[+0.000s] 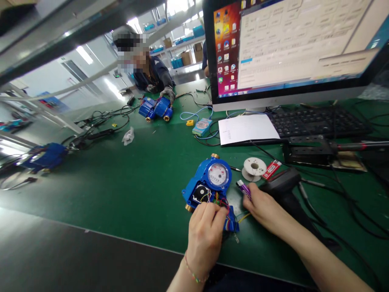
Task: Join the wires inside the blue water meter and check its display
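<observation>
A blue water meter (194,178) with a round dial (218,174) and brass ends lies on the green bench before me. Its lower housing is uncovered and shows a black round part (201,193) and thin coloured wires (224,201). My left hand (205,229) is closed at the meter's near edge, its fingertips pinched on the wires; the exact grip is partly hidden. In my right hand (258,202) is a purple lighter (244,190), its metal end pointing up and left. A blue piece with wires (231,223) sits beside my left hand.
A white spool (254,168), a red box (271,170) and a black handheld scanner (282,182) lie beyond my right hand. Behind them are paper (247,129), a keyboard (319,121) and a monitor (291,48). Across the bench, a gloved person (154,75) handles blue meters (156,108).
</observation>
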`<state>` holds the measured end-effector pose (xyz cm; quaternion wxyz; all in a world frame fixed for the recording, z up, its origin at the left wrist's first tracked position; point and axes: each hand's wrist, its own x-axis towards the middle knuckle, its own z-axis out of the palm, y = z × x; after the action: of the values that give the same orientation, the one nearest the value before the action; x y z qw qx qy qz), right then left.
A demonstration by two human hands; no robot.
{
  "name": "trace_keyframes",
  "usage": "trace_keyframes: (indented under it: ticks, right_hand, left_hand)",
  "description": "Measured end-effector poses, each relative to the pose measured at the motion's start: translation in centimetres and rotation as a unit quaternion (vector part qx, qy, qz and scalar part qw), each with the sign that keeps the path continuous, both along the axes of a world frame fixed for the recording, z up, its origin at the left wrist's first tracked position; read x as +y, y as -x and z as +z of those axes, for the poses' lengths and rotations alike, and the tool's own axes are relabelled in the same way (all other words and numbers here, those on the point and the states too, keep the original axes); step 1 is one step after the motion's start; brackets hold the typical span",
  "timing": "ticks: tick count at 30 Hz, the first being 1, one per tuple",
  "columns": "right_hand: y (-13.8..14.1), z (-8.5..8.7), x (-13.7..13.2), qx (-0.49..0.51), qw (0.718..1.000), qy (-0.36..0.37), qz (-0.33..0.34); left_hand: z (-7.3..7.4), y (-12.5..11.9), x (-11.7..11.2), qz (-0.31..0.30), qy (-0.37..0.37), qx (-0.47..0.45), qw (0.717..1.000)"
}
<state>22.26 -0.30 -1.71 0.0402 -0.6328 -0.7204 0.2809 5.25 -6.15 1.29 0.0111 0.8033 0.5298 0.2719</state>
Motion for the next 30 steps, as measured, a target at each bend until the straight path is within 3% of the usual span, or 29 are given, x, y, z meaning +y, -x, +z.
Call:
trace_keyframes:
  ticks: [2, 4, 6, 11, 17, 19, 20, 22, 24, 25, 28, 30]
  right_hand:
    - [-1.3, 0.4, -0.7, 0.163, 0.985, 0.052, -0.005]
    - [-2.0, 0.9, -1.7, 0.344, 0.930, 0.124, -0.032]
    - [-1.7, 1.3, -2.8, 0.439, 0.875, 0.190, -0.068]
    - [0.6, 1.0, -4.4, 0.472, 0.829, 0.277, -0.112]
    - [1.9, 0.3, -4.0, 0.561, 0.772, 0.261, -0.144]
    - [1.9, 0.1, -3.9, 0.558, 0.773, 0.260, -0.156]
    - [1.8, 0.0, -3.9, 0.538, 0.791, 0.247, -0.156]
    - [1.7, 0.0, -4.1, 0.463, 0.860, 0.170, -0.129]
    - [1.8, 0.2, -4.6, 0.377, 0.925, 0.030, -0.047]
    - [1.9, 0.4, -4.9, 0.342, 0.938, -0.055, 0.006]
    - [2.6, 0.6, -6.1, 0.266, 0.915, -0.281, 0.114]
    - [3.2, 0.2, -6.8, 0.234, 0.895, -0.352, 0.139]
  left_hand:
    - [-0.2, -0.1, -0.2, -0.003, 0.008, -0.006, 1.000]
    - [-0.3, -0.2, -0.4, -0.002, 0.012, -0.016, 1.000]
    - [-0.5, -0.2, -0.5, -0.002, 0.016, -0.035, 0.999]
    - [-0.6, -0.6, -0.5, 0.035, 0.024, -0.095, 0.995]
    - [0.4, -0.6, 0.4, 0.102, 0.031, -0.117, 0.987]
    - [0.7, -0.5, 0.6, 0.121, 0.051, -0.132, 0.983]
    - [0.7, -0.5, 0.7, 0.130, 0.072, -0.139, 0.979]
    - [0.7, -0.6, 0.7, 0.151, 0.120, -0.151, 0.970]
    - [0.7, -0.7, 0.7, 0.163, 0.157, -0.165, 0.960]
    - [0.7, -0.8, 0.8, 0.165, 0.170, -0.174, 0.956]
    - [1.0, -0.9, 0.8, 0.160, 0.191, -0.200, 0.948]
    - [1.1, -0.6, 0.6, 0.149, 0.201, -0.208, 0.946]
